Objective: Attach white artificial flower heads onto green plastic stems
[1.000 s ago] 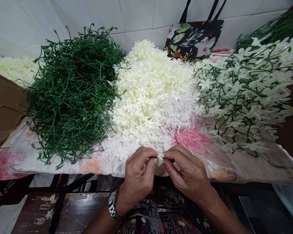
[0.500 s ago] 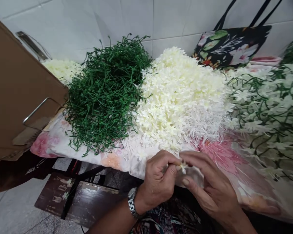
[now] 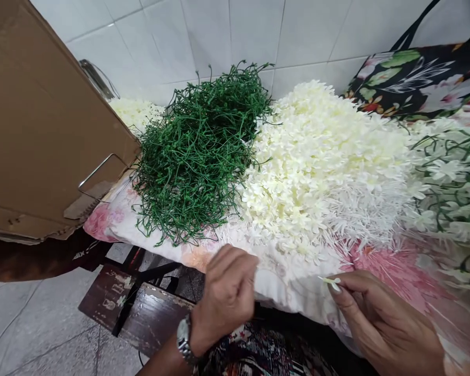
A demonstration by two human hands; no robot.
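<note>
Between the thumb and forefinger of my right hand [image 3: 387, 313] is a small white artificial flower [image 3: 332, 282], held above the cloth's front edge. My left hand [image 3: 229, 287], with a metal watch [image 3: 184, 337] at the wrist, is closed near the orange print on the cloth. Its fingertips are turned in, so anything inside is hidden. Behind my hands lie a big heap of cream-white flower heads [image 3: 309, 156] and, in front of its right part, a pile of thin white strands [image 3: 368, 209]. To their left rises a tangled heap of green plastic stems [image 3: 196, 156].
Stemmed white flowers [image 3: 454, 183] spread at the right on the floral cloth [image 3: 270, 266]. A cardboard box [image 3: 50, 120] with a wire handle stands at the left. Against the tiled wall [image 3: 250, 36] leans a black floral bag [image 3: 415, 81]. Below is a worn wooden bench [image 3: 156, 313].
My hands, close together around the little flower before, have separated. The left has moved left and closed; the right holds the flower farther right. The view has swung to the left.
</note>
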